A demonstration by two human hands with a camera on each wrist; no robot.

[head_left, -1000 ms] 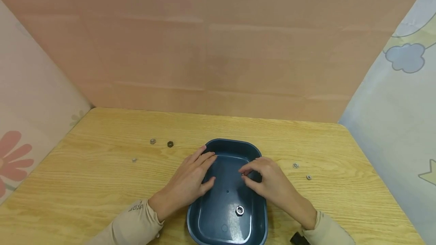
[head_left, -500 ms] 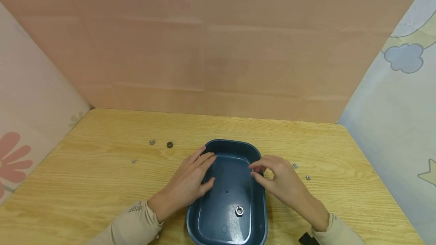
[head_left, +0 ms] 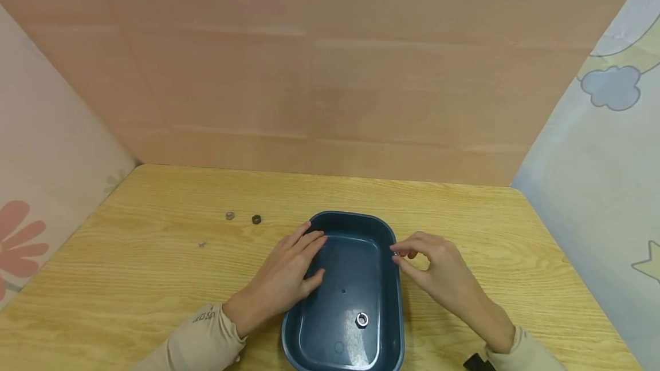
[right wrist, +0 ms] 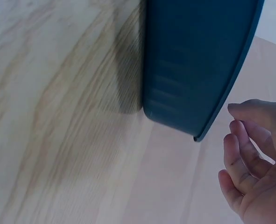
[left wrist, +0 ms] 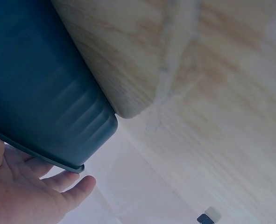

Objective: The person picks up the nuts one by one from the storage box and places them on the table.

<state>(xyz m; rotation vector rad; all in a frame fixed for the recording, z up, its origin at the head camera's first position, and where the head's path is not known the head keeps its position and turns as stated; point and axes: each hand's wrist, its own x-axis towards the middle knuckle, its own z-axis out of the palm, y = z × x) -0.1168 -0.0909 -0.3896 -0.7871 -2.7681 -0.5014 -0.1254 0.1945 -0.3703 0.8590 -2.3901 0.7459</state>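
Observation:
A blue plastic tray (head_left: 344, 268) stands on the wooden table, a silver hex nut (head_left: 362, 320) lying inside near its front. My left hand (head_left: 281, 273) rests over the tray's left rim, fingers extended and thumb apart; the left wrist view shows its fingers (left wrist: 77, 191) at the rim. At the right rim my right hand (head_left: 440, 271) pinches a tiny metal nut (head_left: 396, 253) between thumb and index finger. In the right wrist view, the right hand (right wrist: 259, 154) appears beside the tray's outer wall (right wrist: 189, 70); the small nut cannot be made out there.
Left of the tray lie a silver nut (head_left: 230, 216), a dark nut (head_left: 256, 219) and a tiny silver piece (head_left: 202, 244). A brown paper-like backdrop (head_left: 309, 85) rises behind the table. Patterned panels (head_left: 593, 199) flank both sides.
My right hand has moved right, from above the tray's inside to its right rim, still pinching the tiny nut. It now covers the small pieces on the right. The left hand stays put.

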